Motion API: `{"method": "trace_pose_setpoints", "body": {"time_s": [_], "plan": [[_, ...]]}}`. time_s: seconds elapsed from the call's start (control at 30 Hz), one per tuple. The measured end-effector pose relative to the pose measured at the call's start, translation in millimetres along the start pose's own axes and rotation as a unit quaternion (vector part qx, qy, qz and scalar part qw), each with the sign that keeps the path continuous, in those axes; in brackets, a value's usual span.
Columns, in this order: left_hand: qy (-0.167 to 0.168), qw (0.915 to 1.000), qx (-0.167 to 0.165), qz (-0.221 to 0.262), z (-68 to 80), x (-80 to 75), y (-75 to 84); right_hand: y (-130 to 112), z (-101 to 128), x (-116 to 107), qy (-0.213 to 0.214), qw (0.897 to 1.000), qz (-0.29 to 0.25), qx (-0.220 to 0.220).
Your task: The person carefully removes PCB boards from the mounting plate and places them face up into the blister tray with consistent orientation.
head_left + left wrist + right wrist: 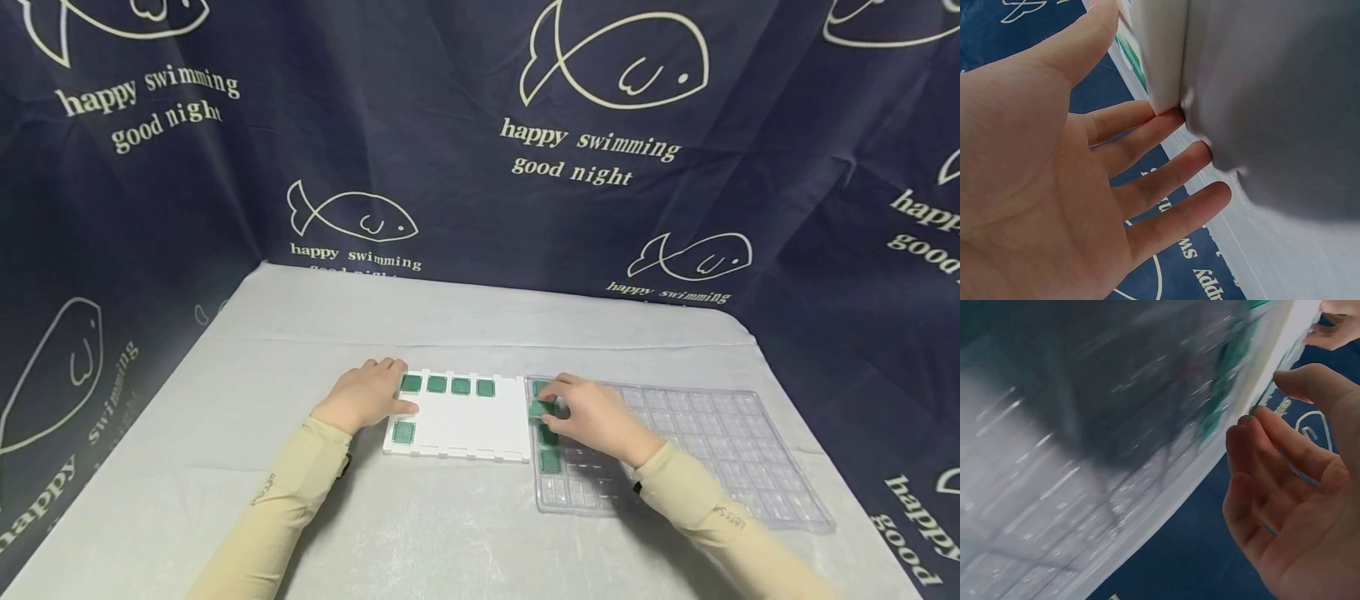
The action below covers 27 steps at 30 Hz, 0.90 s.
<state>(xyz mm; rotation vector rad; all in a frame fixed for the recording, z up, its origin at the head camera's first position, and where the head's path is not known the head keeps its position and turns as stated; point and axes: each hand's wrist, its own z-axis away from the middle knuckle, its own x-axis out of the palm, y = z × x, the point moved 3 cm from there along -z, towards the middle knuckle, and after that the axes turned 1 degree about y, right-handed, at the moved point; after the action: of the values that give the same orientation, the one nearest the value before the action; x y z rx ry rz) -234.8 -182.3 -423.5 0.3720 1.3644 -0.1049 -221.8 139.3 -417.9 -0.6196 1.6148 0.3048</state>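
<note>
My left hand [363, 396] rests at the left edge of a white board [465, 425], thumb on its top and the other fingers fairly straight along its side. In the left wrist view those fingers [1166, 178] touch the board's edge and the cloth. Several green square chips [461, 386] line the board's far side, and another chip [403, 432] lies at its near left. My right hand [600, 421] pinches a green chip [538, 410] between thumb and fingers, above the left column of a clear plastic tray [712, 433]. Only the chip's thin edge shows in the right wrist view.
More green chips [550, 461] lie in the tray's left column, partly behind my right hand. The tray stands just right of the board on a pale cloth-covered table [420, 525]. A dark blue printed curtain [465, 125] surrounds the table's back and sides.
</note>
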Motion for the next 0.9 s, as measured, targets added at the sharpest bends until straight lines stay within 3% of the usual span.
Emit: {"method": "trace_pose_setpoints", "body": {"time_s": [0.57,0.9], "plan": [[-0.004,1.0,-0.002,-0.001,0.3,-3.4,1.4,51.9,-4.1,1.1,0.011,0.999,0.014,0.032],[-0.002,1.0,-0.002,-0.002,0.4,-1.8,1.4,60.8,-2.7,3.9,0.01,0.999,0.014,0.03]]}}
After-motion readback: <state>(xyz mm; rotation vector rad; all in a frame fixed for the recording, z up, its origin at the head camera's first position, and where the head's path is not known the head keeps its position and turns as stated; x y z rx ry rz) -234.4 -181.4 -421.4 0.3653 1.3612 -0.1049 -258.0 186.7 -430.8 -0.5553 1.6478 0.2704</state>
